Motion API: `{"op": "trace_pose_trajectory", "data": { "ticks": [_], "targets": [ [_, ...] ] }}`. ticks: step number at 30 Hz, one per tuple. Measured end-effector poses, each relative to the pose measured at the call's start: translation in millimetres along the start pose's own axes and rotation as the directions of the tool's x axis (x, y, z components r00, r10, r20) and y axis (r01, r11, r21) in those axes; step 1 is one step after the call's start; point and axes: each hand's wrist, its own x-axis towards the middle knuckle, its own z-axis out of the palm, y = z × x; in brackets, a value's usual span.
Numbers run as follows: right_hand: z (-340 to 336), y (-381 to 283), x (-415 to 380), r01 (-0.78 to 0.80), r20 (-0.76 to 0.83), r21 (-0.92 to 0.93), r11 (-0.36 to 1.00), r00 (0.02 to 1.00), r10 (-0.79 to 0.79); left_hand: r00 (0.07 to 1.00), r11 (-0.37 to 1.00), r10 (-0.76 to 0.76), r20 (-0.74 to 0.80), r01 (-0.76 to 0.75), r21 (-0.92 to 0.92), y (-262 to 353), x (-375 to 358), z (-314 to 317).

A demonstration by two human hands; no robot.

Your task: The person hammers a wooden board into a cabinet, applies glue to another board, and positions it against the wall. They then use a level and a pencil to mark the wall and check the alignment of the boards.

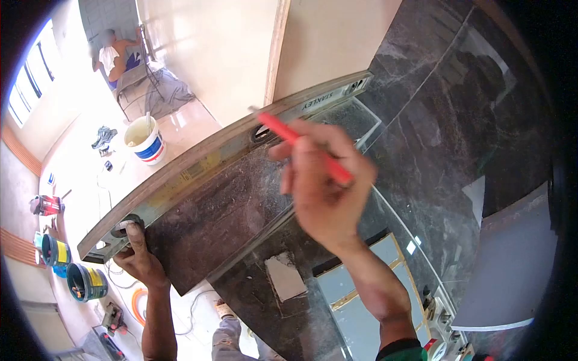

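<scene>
My right hand (pixel 331 186), slightly blurred, pinches a red pencil (pixel 280 129) and hovers over the middle of a long Stanley spirit level (pixel 226 150). The pencil's tip points up and left, overlapping the level's far edge in this view. At the level's left end, my left hand (pixel 143 262) grips it, the thumb up at the round vial opening. The level runs slantwise along the far edge of a dusty dark stone slab (pixel 211 225). Below that slab is a dark surface (pixel 253 301) carrying a small pale offcut (pixel 285 277).
A white bucket (pixel 144 141) stands on the pale floor beyond the level. Dark buckets (pixel 87 281), an orange hose (pixel 138 301) and tools lie at left. Another person (pixel 123 54) works at the back. Marble-patterned dark tile (pixel 433 120) fills the right.
</scene>
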Motion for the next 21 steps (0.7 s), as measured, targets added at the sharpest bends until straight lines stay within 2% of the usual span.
{"op": "trace_pose_trajectory", "data": {
  "ticks": [1, 2, 4, 6, 8, 11, 14, 17, 20, 21],
  "targets": [
    [-5.4, -4.1, 2.0, 0.032, -0.065, 0.013, 0.999, 0.997, -0.031, 1.0, 1.0, -0.011, -0.019, 0.012, 0.011, 1.0, 0.5, 0.4],
    [-16.0, -11.3, 6.9, -0.029, -0.138, 0.143, 0.989, 0.989, 0.049, 1.0, 1.0, -0.011, -0.016, 0.011, 0.008, 0.0, 1.3, -1.4],
    [-41.4, 5.0, 36.8, -0.026, -0.344, 0.023, 0.999, 0.939, 0.033, 1.0, 0.997, -0.001, -0.013, 0.002, 0.071, -3.2, 1.0, -5.4],
    [-71.3, 45.2, 70.3, -0.021, -0.441, -0.058, 0.998, 0.898, -0.006, 1.0, 0.997, -0.022, 0.009, 0.021, 0.07, -1.3, 1.1, -5.1],
    [-92.6, 83.2, 94.0, 0.032, -0.457, -0.136, 0.99, 0.885, -0.092, 0.999, 0.997, -0.038, 0.033, 0.036, 0.071, -3.7, 1.4, -6.0],
    [-106.9, 108.2, 113.0, -0.011, -0.454, -0.233, 0.972, 0.886, -0.099, 0.998, 0.988, -0.036, -0.041, 0.042, 0.15, -8.6, 3.3, -7.8],
    [-112.8, 117.9, 122.9, 0.0, -0.451, -0.264, 0.965, 0.884, -0.123, 1.0, 0.998, 0.018, 0.002, -0.018, 0.053, -1.3, 1.3, -0.5],
    [-116.2, 124.9, 129.7, -0.046, -0.457, -0.185, 0.982, 0.888, -0.044, 0.999, 1.0, 0.003, -0.039, -0.002, 0.03, 3.1, -1.3, 4.0],
    [-116.2, 125.7, 130.5, -0.02, -0.461, -0.178, 0.984, 0.885, -0.066, 1.0, 1.0, -0.002, -0.027, 0.002, 0.016, 2.4, -1.0, 1.9],
    [-116.1, 125.6, 130.7, -0.022, -0.461, -0.179, 0.984, 0.885, -0.064, 1.0, 0.998, -0.01, -0.016, 0.011, 0.063, -0.4, 0.1, -2.8]
  ]
}}
